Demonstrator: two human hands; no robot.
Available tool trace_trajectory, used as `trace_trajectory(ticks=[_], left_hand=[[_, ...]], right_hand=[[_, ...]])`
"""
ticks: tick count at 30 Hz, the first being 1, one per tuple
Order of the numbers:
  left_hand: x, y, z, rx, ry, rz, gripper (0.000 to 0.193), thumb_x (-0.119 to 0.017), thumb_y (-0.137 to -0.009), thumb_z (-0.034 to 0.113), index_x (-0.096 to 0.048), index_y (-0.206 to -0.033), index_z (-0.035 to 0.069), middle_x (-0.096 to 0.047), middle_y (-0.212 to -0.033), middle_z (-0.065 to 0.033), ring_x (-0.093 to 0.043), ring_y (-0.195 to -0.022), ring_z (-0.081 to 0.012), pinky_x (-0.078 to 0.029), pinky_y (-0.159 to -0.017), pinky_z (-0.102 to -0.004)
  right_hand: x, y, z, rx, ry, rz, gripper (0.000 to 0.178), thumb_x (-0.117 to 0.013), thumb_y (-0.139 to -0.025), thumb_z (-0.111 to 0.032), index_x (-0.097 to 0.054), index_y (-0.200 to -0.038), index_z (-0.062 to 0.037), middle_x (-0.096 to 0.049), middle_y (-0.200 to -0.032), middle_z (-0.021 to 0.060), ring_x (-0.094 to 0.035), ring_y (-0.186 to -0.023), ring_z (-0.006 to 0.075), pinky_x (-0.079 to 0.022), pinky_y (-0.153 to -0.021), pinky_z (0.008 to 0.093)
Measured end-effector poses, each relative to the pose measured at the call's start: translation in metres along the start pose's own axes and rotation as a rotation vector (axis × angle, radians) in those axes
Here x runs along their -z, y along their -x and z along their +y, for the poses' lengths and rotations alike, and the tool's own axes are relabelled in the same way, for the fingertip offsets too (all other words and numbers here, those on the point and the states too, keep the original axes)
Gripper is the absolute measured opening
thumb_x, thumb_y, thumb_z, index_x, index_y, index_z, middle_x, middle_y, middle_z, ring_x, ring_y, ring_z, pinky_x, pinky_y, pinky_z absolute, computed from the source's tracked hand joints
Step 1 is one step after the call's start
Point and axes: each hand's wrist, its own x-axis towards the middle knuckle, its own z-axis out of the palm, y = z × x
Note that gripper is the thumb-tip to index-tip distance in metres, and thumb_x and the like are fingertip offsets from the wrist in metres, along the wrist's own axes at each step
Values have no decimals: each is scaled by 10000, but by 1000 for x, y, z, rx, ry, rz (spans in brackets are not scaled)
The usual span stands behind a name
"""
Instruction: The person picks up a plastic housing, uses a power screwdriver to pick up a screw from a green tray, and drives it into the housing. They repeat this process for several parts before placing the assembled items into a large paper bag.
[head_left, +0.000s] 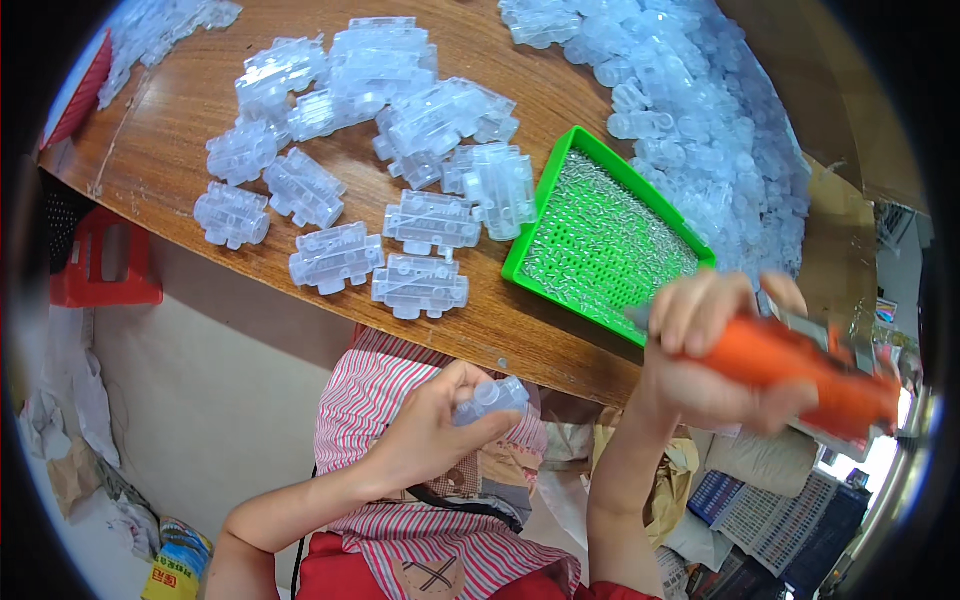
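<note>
My left hand (430, 420) is closed around a small clear plastic part (490, 400), held low in front of the striped apron, off the table. My right hand (710, 340) grips an orange power screwdriver (790, 370), raised over the near right corner of a green tray (535, 220). The tool is smeared by motion, and its grey tip points left. Inside the tray lie many small silvery screws (610, 230). Left of it, several clear plastic housings (335, 257) are spread and stacked on the wooden table.
A large heap of loose clear plastic parts (690, 150) covers the table's right side. More clear pieces (165, 35) lie at the far left, near a red basket (85, 90). Beside the table on the left stands a red stool (105, 260). The table's curved front edge (300, 300) runs close to me.
</note>
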Motion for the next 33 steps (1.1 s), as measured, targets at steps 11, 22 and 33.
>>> trace_trajectory(ticks=[11, 22, 33], left_hand=[[-1, 2, 13, 193, 326, -32, 360, -699, -838, 118, -522, -1118, -25, -648, -987, -63, -626, -871, -102, -521, -780, -264], [-11, 0, 2, 33, 324, -11, 370, -566, -938, 114, -377, -1229, -12, -570, -1111, -68, -561, -984, -99, -482, -852, -266], [-7, -5, -16, -16, 182, 27, 378, -562, -947, 197, -369, -1188, -20, -562, -1072, -67, -527, -993, -99, -442, -862, -266]], right_hand=[[29, -5, 49, -108, 368, 306, 843, -420, -721, -829, -491, -1085, -72, -400, -503, 22, -380, -422, 138, -333, -406, 263], [26, -3, 50, -120, 437, 289, 843, -406, -725, -832, -514, -1081, -75, -413, -512, 23, -382, -422, 140, -335, -406, 270], [-27, 40, -1, -142, 133, -147, 668, -606, -765, -665, -453, -1121, -121, -520, -586, 32, -484, -452, 152, -421, -420, 289]])
